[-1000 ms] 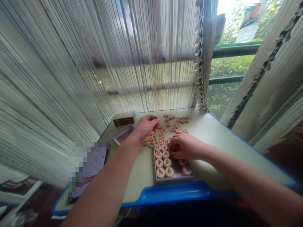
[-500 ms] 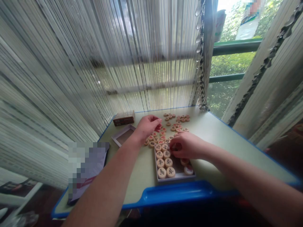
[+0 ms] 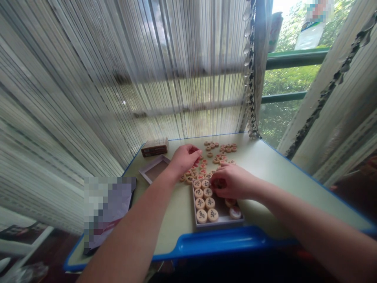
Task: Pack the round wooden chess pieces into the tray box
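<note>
Round wooden chess pieces (image 3: 219,151) with red and black characters lie scattered on a pale green table (image 3: 265,169). A shallow grey box (image 3: 218,223) near the front edge holds two rows of pieces (image 3: 204,203). My left hand (image 3: 184,158) hovers curled over the loose pieces, fingertips pinched on a piece. My right hand (image 3: 232,181) rests over the far end of the box, fingers closed around a red-marked piece (image 3: 219,183).
A box lid (image 3: 153,169) and a brown box (image 3: 154,147) lie at the table's left back. A dark blurred packet (image 3: 107,208) sits at the left front. The table has a blue rim with a front groove (image 3: 218,240). Striped curtains and a window stand behind.
My left hand has shifted slightly toward me over the loose pieces. My right hand stays at the box's far end. The view moved a little.
</note>
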Available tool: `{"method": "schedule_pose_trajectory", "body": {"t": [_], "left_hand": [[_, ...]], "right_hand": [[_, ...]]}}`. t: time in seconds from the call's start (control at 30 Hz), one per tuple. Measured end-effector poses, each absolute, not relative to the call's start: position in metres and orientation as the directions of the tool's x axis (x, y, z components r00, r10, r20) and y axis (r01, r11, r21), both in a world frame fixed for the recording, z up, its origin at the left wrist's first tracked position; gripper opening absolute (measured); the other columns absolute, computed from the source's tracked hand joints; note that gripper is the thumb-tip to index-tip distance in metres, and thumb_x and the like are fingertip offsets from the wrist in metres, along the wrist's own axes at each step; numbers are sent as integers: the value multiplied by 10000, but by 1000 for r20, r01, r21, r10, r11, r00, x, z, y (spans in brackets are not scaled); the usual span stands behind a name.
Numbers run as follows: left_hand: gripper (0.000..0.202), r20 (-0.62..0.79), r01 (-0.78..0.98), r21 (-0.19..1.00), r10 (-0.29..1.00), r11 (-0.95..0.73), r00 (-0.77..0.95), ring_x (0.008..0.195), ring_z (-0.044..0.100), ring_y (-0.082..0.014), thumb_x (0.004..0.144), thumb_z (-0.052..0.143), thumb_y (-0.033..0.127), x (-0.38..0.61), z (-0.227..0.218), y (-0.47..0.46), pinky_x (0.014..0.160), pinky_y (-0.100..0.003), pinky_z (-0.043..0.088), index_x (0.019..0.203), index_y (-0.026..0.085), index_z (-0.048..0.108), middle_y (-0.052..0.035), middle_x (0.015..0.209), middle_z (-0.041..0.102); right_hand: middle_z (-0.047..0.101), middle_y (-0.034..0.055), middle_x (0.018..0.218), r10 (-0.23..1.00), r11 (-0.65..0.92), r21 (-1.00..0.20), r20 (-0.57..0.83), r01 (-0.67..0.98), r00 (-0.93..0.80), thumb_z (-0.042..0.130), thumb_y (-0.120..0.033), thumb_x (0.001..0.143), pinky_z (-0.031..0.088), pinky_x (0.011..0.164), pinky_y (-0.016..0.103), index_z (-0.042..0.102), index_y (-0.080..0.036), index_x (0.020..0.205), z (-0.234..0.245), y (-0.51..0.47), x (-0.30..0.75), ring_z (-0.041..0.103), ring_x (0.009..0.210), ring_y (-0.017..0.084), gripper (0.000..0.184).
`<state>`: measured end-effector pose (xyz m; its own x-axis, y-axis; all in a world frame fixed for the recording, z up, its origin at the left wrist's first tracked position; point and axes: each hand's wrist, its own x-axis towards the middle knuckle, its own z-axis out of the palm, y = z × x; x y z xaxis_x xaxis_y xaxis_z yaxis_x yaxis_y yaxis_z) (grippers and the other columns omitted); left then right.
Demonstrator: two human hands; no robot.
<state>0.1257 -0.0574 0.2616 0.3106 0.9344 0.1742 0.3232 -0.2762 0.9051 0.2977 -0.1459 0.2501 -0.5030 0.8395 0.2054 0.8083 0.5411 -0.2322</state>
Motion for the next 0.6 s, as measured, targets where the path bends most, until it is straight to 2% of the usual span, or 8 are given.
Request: {"method": "schedule_pose_trajectory", "body": {"t": [0.33, 0.6], "left_hand": [[176, 199, 339, 889, 927, -308, 319, 518, 557, -110, 743, 605, 317, 125, 263, -58, 499, -249, 478, 776, 145, 586, -32, 659, 623], [205, 218, 370, 864, 915, -343, 339, 520, 548, -107, 741, 607, 347, 125, 268, -62, 494, -236, 448, 777, 147, 586, -35, 673, 626]], "right_hand": [[663, 3, 683, 832, 550, -229, 225, 803, -506, 620, -257, 661, 377, 658, 262, 706, -252, 828, 249, -144, 299, 504, 697, 163, 188], [646, 14, 641, 848, 523, -196, 214, 829, -484, 608, -258, 657, 349, 604, 254, 717, -259, 825, 249, -144, 298, 492, 704, 175, 201]]}}
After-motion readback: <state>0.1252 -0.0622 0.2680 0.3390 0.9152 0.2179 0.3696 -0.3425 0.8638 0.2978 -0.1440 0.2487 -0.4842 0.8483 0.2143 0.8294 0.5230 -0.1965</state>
